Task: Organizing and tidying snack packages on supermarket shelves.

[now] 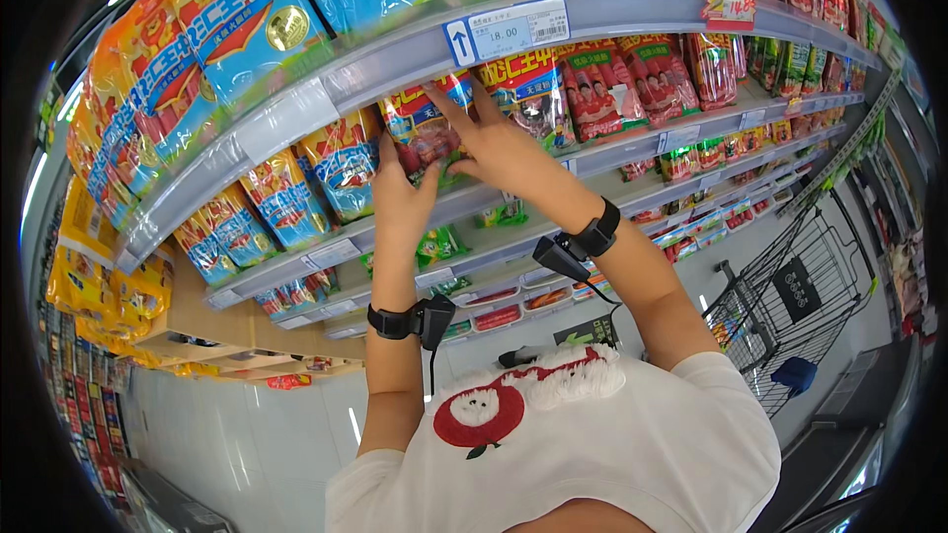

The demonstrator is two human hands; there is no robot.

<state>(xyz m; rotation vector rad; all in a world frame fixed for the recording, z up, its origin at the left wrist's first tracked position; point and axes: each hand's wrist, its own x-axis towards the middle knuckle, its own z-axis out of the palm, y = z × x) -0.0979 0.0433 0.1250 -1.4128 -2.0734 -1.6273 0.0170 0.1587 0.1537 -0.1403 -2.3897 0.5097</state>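
Note:
On the second shelf down, a red and blue plastic bag of sausages (426, 135) stands upright between my hands. My left hand (404, 189) is at its left edge, with the thumb near its lower front. Over its upper right side reach the spread fingers of my right hand (492, 148), their tips partly hidden under the shelf above. Whether either hand grips the bag cannot be told. Just right stands a similar red and blue bag (526, 100); blue and orange sausage bags (341, 163) stand to the left.
The upper shelf's price-tag rail (400, 52) runs close above my hands. More sausage packs (600, 92) line the shelves to the right. Lower shelves hold green packs (441, 246) and trays (498, 317). A black wire shopping cart (796, 296) stands at right; yellow bags (107, 274) are at far left.

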